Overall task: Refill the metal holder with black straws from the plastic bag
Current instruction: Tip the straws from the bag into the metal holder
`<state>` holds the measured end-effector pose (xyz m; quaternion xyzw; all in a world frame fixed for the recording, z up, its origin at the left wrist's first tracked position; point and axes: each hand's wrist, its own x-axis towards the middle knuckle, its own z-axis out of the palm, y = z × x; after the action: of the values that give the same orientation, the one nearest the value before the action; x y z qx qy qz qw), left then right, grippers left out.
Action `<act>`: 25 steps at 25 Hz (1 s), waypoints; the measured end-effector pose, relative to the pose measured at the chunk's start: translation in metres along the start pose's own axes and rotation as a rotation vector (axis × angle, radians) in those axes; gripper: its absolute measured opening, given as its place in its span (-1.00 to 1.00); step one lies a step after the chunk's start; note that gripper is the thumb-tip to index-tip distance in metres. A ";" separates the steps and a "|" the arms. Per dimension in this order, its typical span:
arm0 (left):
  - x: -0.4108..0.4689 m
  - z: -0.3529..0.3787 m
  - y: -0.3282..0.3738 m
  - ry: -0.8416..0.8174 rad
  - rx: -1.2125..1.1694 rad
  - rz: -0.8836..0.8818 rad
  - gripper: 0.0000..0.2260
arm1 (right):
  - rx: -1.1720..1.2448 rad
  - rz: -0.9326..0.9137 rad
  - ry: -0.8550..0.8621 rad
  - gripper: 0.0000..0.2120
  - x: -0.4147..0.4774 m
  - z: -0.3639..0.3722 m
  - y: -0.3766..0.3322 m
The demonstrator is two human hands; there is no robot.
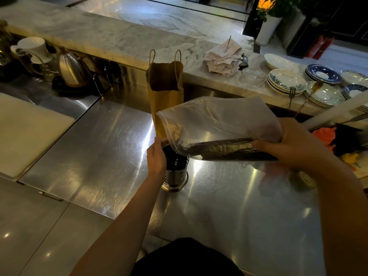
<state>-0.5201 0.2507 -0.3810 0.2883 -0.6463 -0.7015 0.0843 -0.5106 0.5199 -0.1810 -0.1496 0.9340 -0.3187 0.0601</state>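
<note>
A perforated metal holder (176, 175) stands upright on the steel counter (103, 156). My left hand (157, 156) grips its left rim. My right hand (294, 146) holds a clear plastic bag (219, 124) by its closed end, lying nearly level with its open mouth over the holder. A bundle of black straws (225, 150) lies along the bottom of the bag, their tips close to the holder's opening.
A brown paper bag (165, 96) stands just behind the holder. A white cutting board (25, 132) lies at left, a kettle (72, 70) behind it. Stacked plates (286, 82) and cutlery fill the marble ledge at right; colourful items (326, 136) lie beyond my right hand.
</note>
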 end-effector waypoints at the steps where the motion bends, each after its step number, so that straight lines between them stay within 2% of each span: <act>1: 0.000 0.000 -0.001 0.000 0.003 -0.003 -0.53 | -0.005 -0.002 -0.007 -0.76 0.000 0.000 -0.001; 14: 0.003 0.001 0.000 0.007 0.042 -0.027 -0.51 | -0.086 -0.058 -0.014 -0.80 0.001 -0.001 -0.016; 19: 0.002 0.000 0.000 0.010 0.006 0.002 -0.53 | -0.113 -0.093 -0.033 -0.68 0.003 -0.001 -0.025; 25: 0.000 -0.001 -0.002 0.006 0.005 0.044 -0.58 | -0.161 -0.108 -0.083 -0.69 0.007 -0.001 -0.041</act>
<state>-0.5194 0.2502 -0.3832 0.2762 -0.6540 -0.6970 0.1009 -0.5077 0.4876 -0.1555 -0.2173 0.9438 -0.2391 0.0692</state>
